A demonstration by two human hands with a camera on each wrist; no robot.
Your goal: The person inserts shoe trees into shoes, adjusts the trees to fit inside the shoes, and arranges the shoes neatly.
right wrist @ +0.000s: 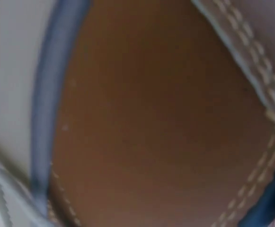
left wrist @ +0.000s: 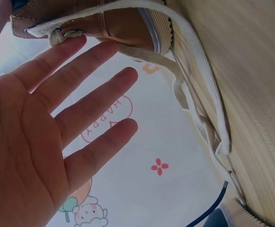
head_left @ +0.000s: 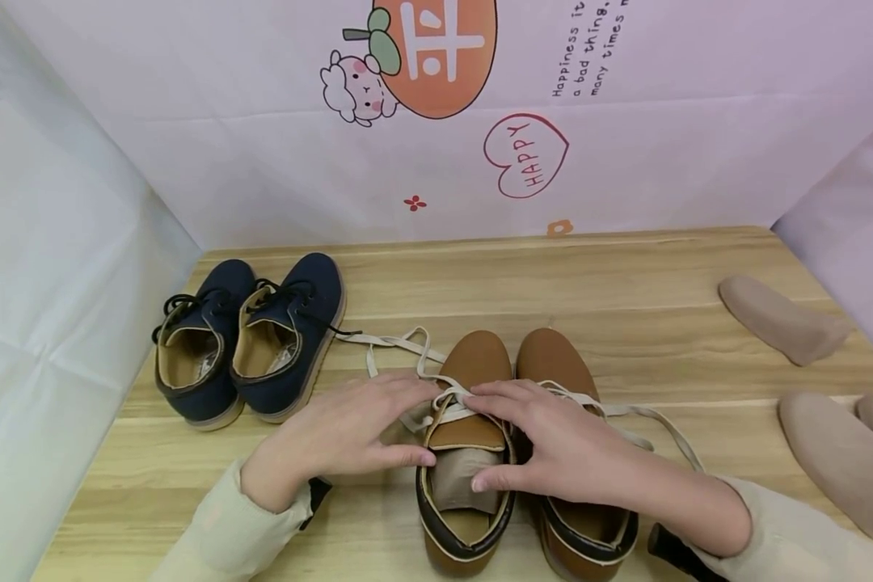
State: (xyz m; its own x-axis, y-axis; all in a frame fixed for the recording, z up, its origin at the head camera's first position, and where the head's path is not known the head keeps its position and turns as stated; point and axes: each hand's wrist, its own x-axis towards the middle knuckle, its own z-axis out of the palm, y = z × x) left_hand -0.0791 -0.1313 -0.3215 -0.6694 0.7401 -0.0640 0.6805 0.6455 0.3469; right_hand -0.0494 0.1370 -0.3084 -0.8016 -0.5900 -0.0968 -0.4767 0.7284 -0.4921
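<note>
A pair of brown leather shoes stands side by side, toes pointing away, with cream laces. In the head view my left hand (head_left: 356, 428) is at the left side of the left brown shoe (head_left: 476, 356), fingers straight, fingertips right at the crossed laces (head_left: 453, 396). The left wrist view shows its palm spread, holding nothing. My right hand (head_left: 546, 436) reaches over the right brown shoe (head_left: 556, 356), its fingertips at the same laces and its thumb over the left shoe's opening. A taupe piece (head_left: 466, 481) sits inside that opening. Close-up brown leather (right wrist: 161, 118) fills the right wrist view.
Navy shoes (head_left: 320, 283) with black laces stand at the left of the wooden table (head_left: 553, 275). Loose cream lace ends (head_left: 389, 341) trail left toward them and right. Taupe, rounded foot-shaped pieces (head_left: 778, 315) lie at the right. A printed white cloth (head_left: 262, 162) hangs behind.
</note>
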